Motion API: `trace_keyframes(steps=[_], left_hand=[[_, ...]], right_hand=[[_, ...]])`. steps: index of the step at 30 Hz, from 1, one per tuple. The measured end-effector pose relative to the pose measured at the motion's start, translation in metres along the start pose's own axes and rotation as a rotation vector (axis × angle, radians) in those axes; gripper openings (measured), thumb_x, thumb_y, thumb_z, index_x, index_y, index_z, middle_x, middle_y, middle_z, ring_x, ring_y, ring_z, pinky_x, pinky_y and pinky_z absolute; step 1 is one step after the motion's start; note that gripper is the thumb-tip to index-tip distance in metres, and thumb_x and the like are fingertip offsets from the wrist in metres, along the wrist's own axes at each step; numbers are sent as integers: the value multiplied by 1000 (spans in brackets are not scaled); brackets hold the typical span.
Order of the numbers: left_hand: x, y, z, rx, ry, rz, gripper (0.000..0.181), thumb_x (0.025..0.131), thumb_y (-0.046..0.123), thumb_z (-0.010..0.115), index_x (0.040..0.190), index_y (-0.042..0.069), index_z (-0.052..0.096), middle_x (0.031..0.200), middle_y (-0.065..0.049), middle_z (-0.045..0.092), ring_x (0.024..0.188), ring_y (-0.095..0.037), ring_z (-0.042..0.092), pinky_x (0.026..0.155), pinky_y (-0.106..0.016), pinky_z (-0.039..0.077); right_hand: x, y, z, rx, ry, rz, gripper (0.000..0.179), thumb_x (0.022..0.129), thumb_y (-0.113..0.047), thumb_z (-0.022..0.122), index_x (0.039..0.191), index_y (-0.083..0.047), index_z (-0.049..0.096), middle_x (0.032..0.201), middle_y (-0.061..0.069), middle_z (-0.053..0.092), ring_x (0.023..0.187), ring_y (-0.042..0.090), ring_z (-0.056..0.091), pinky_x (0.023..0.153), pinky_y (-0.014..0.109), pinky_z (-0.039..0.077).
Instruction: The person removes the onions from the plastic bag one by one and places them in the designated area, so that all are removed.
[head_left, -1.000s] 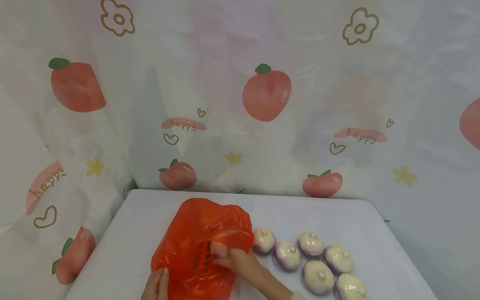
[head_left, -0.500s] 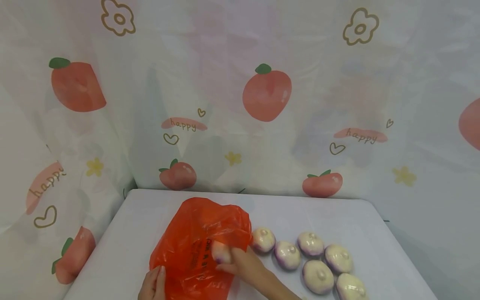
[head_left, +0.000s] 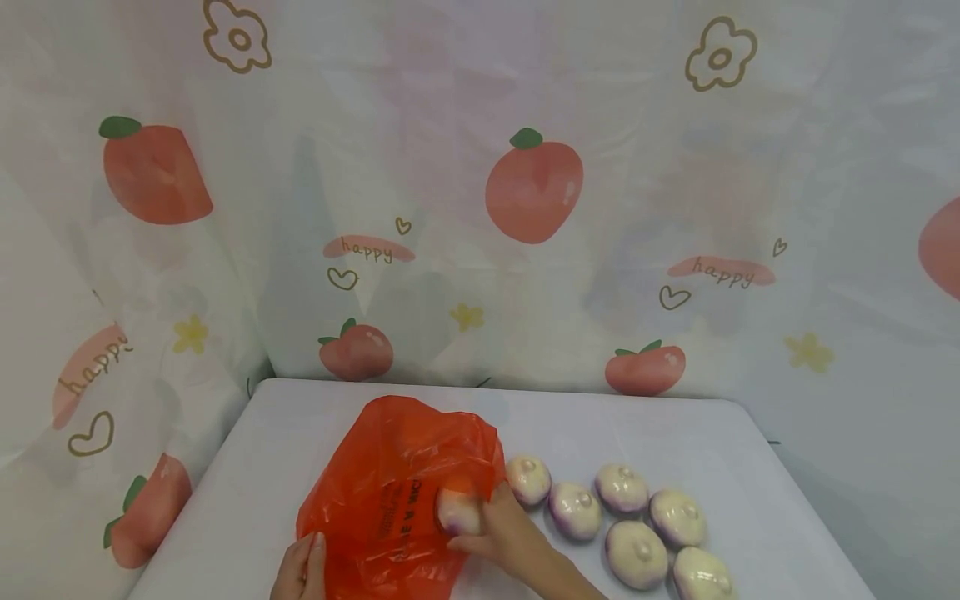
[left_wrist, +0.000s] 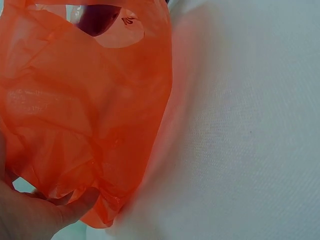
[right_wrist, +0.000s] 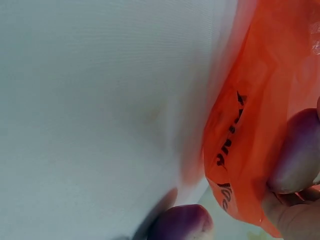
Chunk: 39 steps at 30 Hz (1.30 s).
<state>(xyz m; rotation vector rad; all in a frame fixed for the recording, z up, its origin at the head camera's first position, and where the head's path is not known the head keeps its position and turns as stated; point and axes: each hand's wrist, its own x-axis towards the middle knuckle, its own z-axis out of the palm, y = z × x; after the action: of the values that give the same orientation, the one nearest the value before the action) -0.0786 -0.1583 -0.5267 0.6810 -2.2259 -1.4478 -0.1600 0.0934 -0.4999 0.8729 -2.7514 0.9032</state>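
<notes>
A red plastic bag (head_left: 375, 500) with black print stands on the white table. My left hand (head_left: 300, 569) pinches its left edge; the left wrist view shows thumb and fingers of this hand (left_wrist: 35, 212) gathering the plastic. At the bag's right side my right hand (head_left: 517, 537) holds a purple-and-white turnip (head_left: 459, 512), which overlaps the printed side in the head view. Close up, the right wrist view shows that turnip (right_wrist: 297, 150) against the red plastic, its purple side outward. Through the handle opening in the left wrist view, a dark purple part of a turnip (left_wrist: 97, 20) shows.
Several more turnips lie loosely grouped right of the bag, including a far one (head_left: 621, 487) and a near one (head_left: 636, 554). The white table (head_left: 772, 517) ends at a patterned cloth backdrop (head_left: 442, 167) behind and at the left.
My right hand and the turnip in it have shifted a little right and nearer. My left hand has slid slightly left with the bag's edge. The loose turnips have stayed put.
</notes>
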Motion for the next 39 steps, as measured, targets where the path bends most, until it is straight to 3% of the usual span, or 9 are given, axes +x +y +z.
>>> trace_keyframes(steps=[2,7,9,12,18,20,25,31,39], left_hand=[[0,1,-1,-1,3,5,49,102,29,41,113,-15,59,109,-28,58,95,-40,58,70,-45,54],[0,1,-3,-7,11,11,49,102,29,41,112,-16,59,108,-28,58,95,-41,58,70,-46,54],[0,1,-4,-6,9,6,50,102,29,40,112,-16,59,109,-29,57,96,-42,58,71,-48,53],[1,0,-4,-1,-2,-10,51,102,31,39,114,-16,58,110,-29,57,96,-42,58,72,-49,53],[4,-2,-6,21,-50,-43,58,102,38,37,117,-15,55,111,-29,55,93,-42,57,73,-51,52],[5,-3,-6,41,-34,-25,55,102,35,38,115,-15,56,110,-29,56,94,-41,57,75,-51,52],[5,-3,-7,42,25,-7,47,102,28,41,113,-14,59,109,-28,58,96,-40,57,76,-50,51],[2,0,-8,19,8,-45,56,102,36,38,116,-15,56,113,-30,55,97,-44,56,76,-54,50],[3,-2,-8,25,8,-68,64,101,43,34,119,-14,55,115,-30,55,102,-45,55,79,-56,48]], right_hand=[[-2,1,-1,-27,30,-26,89,68,-44,82,128,10,43,110,15,50,95,21,50,87,39,47],[-6,6,-7,19,96,-58,90,64,-42,85,131,2,45,118,10,49,106,20,48,91,38,45],[-7,9,-11,37,96,-42,88,65,-42,84,132,-2,45,122,8,48,109,19,47,93,38,45],[-11,13,-16,19,83,-17,75,67,-41,84,122,-5,49,112,2,48,101,16,47,86,34,48],[-15,27,-26,-3,111,-68,71,65,-38,85,119,-5,52,113,1,51,104,18,49,87,37,47],[-17,32,-30,9,110,-69,73,65,-39,85,121,-7,52,116,1,51,107,18,50,88,38,47],[-23,40,-40,43,99,-43,73,68,-42,83,124,-7,52,120,2,51,110,20,52,90,43,47],[-31,48,-48,-11,134,-32,74,68,-42,82,124,-3,53,117,6,54,109,26,53,90,45,45],[-30,57,-58,5,145,71,72,66,-31,86,124,-5,54,116,6,56,108,24,52,89,45,45]])
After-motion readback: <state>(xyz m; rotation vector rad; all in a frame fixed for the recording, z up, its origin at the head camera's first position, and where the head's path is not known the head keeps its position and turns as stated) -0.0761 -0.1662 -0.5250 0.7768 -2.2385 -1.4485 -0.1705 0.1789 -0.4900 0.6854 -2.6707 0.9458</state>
